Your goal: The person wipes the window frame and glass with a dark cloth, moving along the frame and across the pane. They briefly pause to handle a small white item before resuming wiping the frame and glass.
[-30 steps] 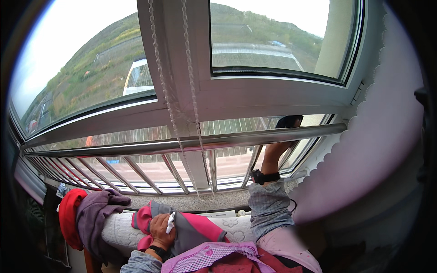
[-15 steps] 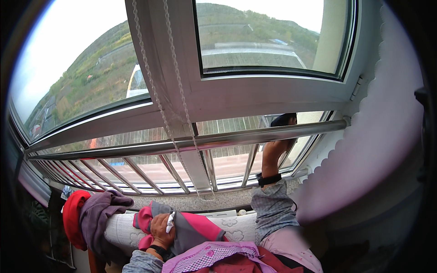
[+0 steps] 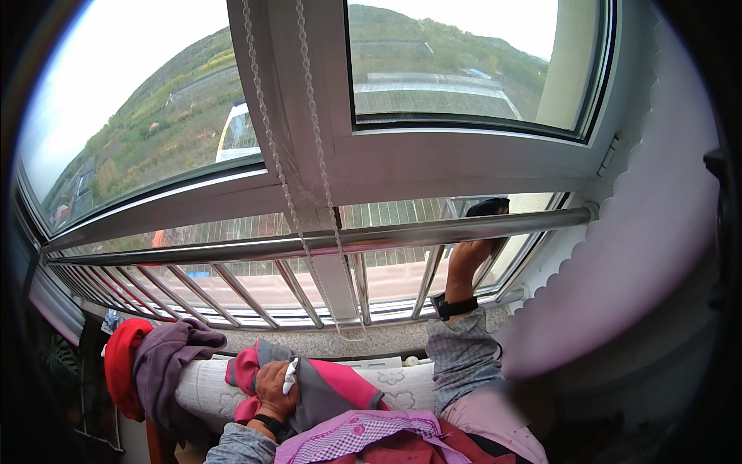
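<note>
My left hand [image 3: 276,389] rests on a grey and pink garment [image 3: 328,387], fingers curled, with a crumpled white tissue or cloth [image 3: 290,376] poking out beside the thumb. My right arm reaches past the metal bars to the low window pane. There my right hand [image 3: 468,259] is raised behind the handrail [image 3: 433,230], which partly hides it. A black object [image 3: 488,206] shows just above the rail at that hand's fingers; its kind cannot be made out. Both wrists wear black bands.
A white quilted radiator cover [image 3: 402,383] lies under the garment. Red cloth [image 3: 127,367] and purple cloth [image 3: 174,363] drape over its left end. Beaded blind chains [image 3: 313,131] hang before the window frame. A pink scalloped curtain [image 3: 610,271] hangs at right.
The view has shifted slightly, so the window and chains sit a little further right. My right hand and the black object stay nearly in place behind the rail. My left hand has not moved.
</note>
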{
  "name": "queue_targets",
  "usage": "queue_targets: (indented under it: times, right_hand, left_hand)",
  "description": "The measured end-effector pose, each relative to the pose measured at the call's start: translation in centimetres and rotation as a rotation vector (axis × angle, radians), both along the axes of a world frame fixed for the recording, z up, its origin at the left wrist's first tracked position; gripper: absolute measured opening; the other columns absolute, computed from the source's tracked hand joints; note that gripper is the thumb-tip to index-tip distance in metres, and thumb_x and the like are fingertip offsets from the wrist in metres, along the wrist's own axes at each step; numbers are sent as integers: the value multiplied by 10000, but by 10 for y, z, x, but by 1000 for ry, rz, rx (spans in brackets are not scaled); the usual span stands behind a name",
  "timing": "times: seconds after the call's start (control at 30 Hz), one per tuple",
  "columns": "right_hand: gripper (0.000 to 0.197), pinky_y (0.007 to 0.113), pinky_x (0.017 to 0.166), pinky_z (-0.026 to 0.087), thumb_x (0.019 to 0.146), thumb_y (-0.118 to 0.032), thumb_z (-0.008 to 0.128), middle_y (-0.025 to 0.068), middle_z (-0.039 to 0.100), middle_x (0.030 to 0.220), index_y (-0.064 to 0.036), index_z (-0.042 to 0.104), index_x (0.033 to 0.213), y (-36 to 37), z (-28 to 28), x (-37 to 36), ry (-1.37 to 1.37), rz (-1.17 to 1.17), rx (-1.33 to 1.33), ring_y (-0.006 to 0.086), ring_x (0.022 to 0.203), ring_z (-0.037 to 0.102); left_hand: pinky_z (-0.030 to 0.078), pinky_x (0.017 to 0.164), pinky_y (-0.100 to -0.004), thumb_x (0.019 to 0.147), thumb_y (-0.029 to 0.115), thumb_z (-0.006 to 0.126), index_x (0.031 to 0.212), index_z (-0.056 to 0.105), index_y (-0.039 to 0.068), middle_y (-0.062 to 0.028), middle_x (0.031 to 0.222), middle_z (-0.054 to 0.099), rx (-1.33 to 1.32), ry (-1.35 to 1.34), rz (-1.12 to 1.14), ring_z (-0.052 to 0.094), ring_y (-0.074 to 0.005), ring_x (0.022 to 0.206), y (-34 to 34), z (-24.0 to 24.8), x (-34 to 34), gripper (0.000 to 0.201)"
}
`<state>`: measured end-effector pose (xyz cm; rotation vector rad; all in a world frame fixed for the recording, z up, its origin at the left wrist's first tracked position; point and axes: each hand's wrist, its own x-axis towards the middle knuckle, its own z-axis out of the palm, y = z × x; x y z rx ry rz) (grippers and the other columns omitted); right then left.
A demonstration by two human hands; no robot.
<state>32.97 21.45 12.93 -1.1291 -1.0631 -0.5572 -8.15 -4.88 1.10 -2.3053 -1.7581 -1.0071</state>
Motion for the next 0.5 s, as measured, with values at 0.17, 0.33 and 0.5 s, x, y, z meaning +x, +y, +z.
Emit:
queue_targets:
  times: [0.17,0.33,0.5]
  right_hand:
    - [521,525,1207,256,971,-14,551,233,400,1555,53,419,1470,-21,-5,-8,-351,152,-295,428,1466,336]
    - [536,530,1192,274,976,-47,588,255,430,1521,60,417,1473,-5,1,7,23,48,-59,424,1407,405]
    - [571,507,1218,241,991,-50,551,272,353,1564,62,342,1510,3,0,-4,4,122,-2,424,1461,333]
  left_hand:
    - [477,893,-452,798,182,640,1057,681,52,-113,1070,682,15,15,-9,636,-342,999,1,-1,0,292]
    - [476,895,-457,799,193,641,1056,682,54,-112,1069,683,16,2,5,637,-339,1001,0,-1,0,295]
    - [482,891,-456,796,193,642,1054,683,55,-112,1065,686,12,18,8,641,-339,998,1,-1,0,295]
